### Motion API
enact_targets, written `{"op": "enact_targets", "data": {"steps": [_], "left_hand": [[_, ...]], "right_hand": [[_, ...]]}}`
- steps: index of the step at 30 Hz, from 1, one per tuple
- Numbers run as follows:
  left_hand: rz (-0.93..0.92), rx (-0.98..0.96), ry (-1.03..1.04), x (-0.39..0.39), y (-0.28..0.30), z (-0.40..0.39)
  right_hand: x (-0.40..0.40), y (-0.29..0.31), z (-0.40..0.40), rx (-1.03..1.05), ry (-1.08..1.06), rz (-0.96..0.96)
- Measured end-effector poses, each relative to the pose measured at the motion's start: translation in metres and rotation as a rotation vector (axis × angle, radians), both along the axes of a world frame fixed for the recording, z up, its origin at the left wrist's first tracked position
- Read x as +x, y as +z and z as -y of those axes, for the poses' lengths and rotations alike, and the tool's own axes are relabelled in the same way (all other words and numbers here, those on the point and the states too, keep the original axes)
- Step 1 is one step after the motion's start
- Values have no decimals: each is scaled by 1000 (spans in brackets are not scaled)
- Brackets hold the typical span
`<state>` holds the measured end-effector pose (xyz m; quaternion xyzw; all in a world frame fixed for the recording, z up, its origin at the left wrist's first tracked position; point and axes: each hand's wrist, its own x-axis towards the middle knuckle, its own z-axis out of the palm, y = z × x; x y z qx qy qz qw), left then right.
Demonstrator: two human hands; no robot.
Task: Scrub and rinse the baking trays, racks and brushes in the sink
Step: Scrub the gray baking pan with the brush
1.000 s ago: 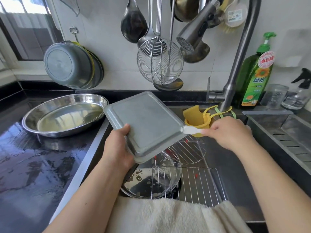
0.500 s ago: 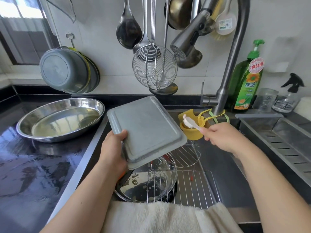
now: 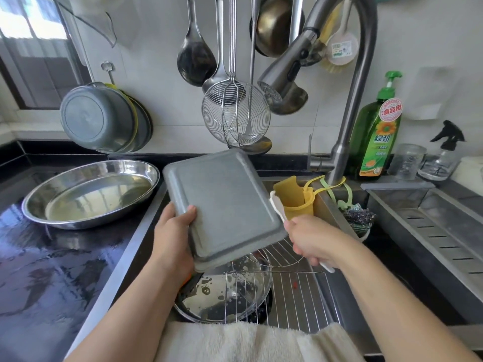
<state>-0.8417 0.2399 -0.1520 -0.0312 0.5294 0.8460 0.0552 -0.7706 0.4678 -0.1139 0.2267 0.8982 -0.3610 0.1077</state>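
My left hand (image 3: 172, 239) grips the left edge of a grey rectangular baking tray (image 3: 224, 205), held bottom up and tilted over the sink. My right hand (image 3: 313, 239) holds a white brush (image 3: 278, 207) by its handle, with the brush head against the tray's right edge. Below the tray a round greasy metal tray (image 3: 224, 296) lies in the sink. A rectangular wire rack (image 3: 295, 296) and a round wire rack (image 3: 282, 252) lie over and beside that round tray.
A tall faucet (image 3: 347, 121) arches over the sink. Beside its base are a yellow holder (image 3: 295, 199) and a green detergent bottle (image 3: 376, 137). A steel oval dish (image 3: 88, 194) sits on the wet black counter at left. A white towel (image 3: 235, 340) drapes the front edge.
My right hand drew the white brush away from the yellow holder and brought it up to the tray's right edge. The tray tilted a little steeper in my left hand.
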Motion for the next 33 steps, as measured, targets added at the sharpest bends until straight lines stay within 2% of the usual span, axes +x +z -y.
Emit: {"op": "enact_targets", "data": {"steps": [3,10,13,19,22,27,30,33], "left_hand": [[-51,-64,-97,9,3,-10],[57,78,47,-7,-4,9],[108,102,18,-8,-5,6],[197,19,12,-11,-12,11],[230,3,13,-10,-13,13],[163,-34,16,-9,-11,10],[174,-71,-71,-5,-10,6],[96,-164,-174,5,-9,-4]], "right_hand": [[-4,2,-9,168,-2,-57],[19,15,-26,-60,143,241],[18,15,-19,-86,203,237],[23,19,-28,-83,245,198],[25,26,-41,-136,177,168],[15,5,-25,-86,107,307],[4,-1,-19,-98,16,190],[0,-2,-23,40,43,28]]}}
